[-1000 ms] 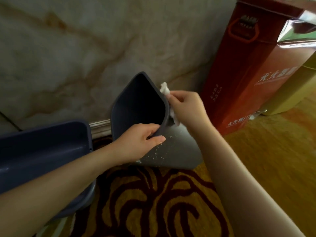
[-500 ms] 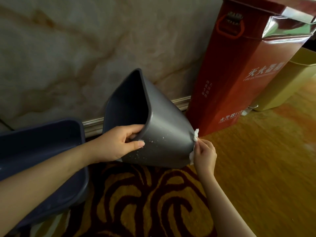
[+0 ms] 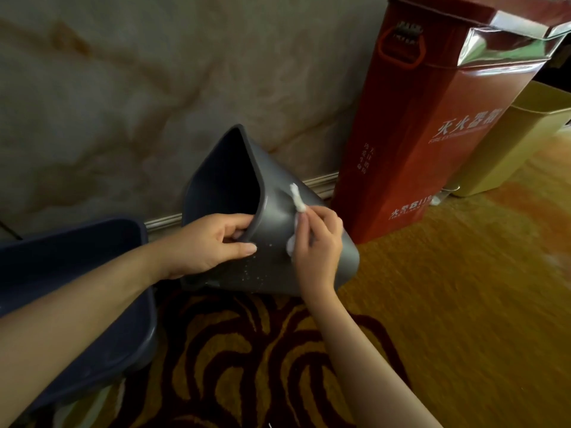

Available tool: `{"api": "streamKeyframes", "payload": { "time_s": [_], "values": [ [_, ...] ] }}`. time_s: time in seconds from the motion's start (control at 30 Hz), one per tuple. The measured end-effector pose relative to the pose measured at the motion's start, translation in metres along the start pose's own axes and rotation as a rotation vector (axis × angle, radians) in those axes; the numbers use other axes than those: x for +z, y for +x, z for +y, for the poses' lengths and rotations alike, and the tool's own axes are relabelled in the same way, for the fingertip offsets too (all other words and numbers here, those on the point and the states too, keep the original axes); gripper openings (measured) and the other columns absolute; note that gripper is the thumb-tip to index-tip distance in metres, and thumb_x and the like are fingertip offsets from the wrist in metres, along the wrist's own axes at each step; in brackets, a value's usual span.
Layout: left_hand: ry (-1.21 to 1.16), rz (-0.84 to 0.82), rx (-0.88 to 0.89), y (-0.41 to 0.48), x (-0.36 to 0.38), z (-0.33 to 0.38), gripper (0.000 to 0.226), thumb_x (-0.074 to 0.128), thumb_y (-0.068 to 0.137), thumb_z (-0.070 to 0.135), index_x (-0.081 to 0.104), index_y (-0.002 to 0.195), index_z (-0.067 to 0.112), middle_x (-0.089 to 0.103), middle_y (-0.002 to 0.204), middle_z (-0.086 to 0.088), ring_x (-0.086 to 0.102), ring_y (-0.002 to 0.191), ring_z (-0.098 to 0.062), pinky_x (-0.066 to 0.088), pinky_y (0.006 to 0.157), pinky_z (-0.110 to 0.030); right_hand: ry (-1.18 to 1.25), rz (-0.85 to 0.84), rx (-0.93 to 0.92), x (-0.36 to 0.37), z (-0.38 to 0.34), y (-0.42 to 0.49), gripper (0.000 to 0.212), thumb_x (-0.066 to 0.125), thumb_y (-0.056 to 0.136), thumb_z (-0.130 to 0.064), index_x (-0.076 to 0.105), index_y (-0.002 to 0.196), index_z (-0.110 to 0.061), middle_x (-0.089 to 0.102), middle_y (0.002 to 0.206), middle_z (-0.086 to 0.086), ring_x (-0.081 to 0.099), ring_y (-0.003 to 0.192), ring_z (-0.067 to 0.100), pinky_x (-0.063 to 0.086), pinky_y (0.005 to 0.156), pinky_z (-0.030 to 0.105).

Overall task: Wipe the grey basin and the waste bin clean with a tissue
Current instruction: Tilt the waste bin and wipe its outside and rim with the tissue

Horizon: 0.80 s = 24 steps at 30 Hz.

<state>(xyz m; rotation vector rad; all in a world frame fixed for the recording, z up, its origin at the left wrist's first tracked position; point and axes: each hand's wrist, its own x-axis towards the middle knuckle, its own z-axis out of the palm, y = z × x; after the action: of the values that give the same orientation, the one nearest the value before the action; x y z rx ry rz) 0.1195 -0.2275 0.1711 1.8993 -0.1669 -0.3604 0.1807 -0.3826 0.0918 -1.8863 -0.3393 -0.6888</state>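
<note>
The grey waste bin [image 3: 272, 267] is tipped on its side above the carpet, its dark opening turned to the left and up. My left hand [image 3: 213, 242] grips its near rim, fingers inside and thumb outside. My right hand [image 3: 315, 242] presses a crumpled white tissue [image 3: 297, 201] against the bin's outer wall, close to the rim. White specks dot the wall below my left thumb. The grey basin [image 3: 92, 239] lies at the lower left, partly hidden by my left forearm.
A tall red fire-extinguisher box [image 3: 432, 134] stands just right of the bin against the marble wall [image 3: 139, 103]. A yellow bin [image 3: 506, 149] sits behind it at far right. Patterned yellow and dark-red carpet [image 3: 448, 304] covers the floor.
My right hand with the tissue slid from the bin's rim down to its base, then back up the outer wall toward the rim. My left hand kept its grip on the rim.
</note>
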Motion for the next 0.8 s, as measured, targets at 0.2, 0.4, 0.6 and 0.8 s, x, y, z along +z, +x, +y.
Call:
{"api": "streamKeyframes", "payload": {
  "time_s": [0.2, 0.4, 0.6, 0.8],
  "values": [
    [-0.001, -0.035, 0.002, -0.006, 0.001, -0.007, 0.041, 0.053, 0.088, 0.006, 0.055, 0.107, 0.042, 0.068, 0.105, 0.029, 0.063, 0.102, 0.004, 0.048, 0.076, -0.007, -0.226, -0.083, 0.638, -0.041, 0.106, -0.003, 0.023, 0.051, 0.093, -0.015, 0.069, 0.099, -0.002, 0.062, 0.100, 0.007, 0.056, 0.092, 0.021, 0.042, 0.078, 0.030],
    [0.006, -0.031, 0.013, 0.001, 0.001, -0.003, 0.041, 0.053, 0.088, 0.007, 0.055, 0.107, 0.043, 0.068, 0.104, 0.029, 0.063, 0.102, 0.004, 0.049, 0.077, -0.008, -0.159, -0.099, 0.354, -0.032, 0.061, 0.035, 0.022, 0.054, 0.091, -0.019, 0.071, 0.084, -0.009, 0.064, 0.081, 0.001, 0.053, 0.074, 0.009, 0.035, 0.064, 0.014],
    [0.003, -0.046, 0.014, 0.006, 0.003, 0.003, 0.041, 0.053, 0.088, 0.007, 0.056, 0.105, 0.043, 0.069, 0.105, 0.025, 0.064, 0.100, 0.002, 0.051, 0.076, -0.010, -0.021, -0.421, 0.212, -0.001, 0.020, 0.078, 0.015, 0.061, 0.086, -0.020, 0.075, 0.087, -0.017, 0.069, 0.082, -0.001, 0.059, 0.082, 0.008, 0.040, 0.073, 0.018],
    [-0.006, -0.023, 0.059, 0.008, 0.007, 0.006, 0.041, 0.051, 0.089, 0.006, 0.054, 0.105, 0.044, 0.071, 0.098, 0.025, 0.065, 0.099, 0.002, 0.051, 0.075, -0.011, -0.160, -0.219, 0.786, -0.039, 0.074, 0.041, 0.027, 0.061, 0.087, -0.035, 0.075, 0.081, -0.014, 0.062, 0.061, 0.005, 0.051, 0.053, 0.012, 0.039, 0.057, 0.026]
  ]
}}
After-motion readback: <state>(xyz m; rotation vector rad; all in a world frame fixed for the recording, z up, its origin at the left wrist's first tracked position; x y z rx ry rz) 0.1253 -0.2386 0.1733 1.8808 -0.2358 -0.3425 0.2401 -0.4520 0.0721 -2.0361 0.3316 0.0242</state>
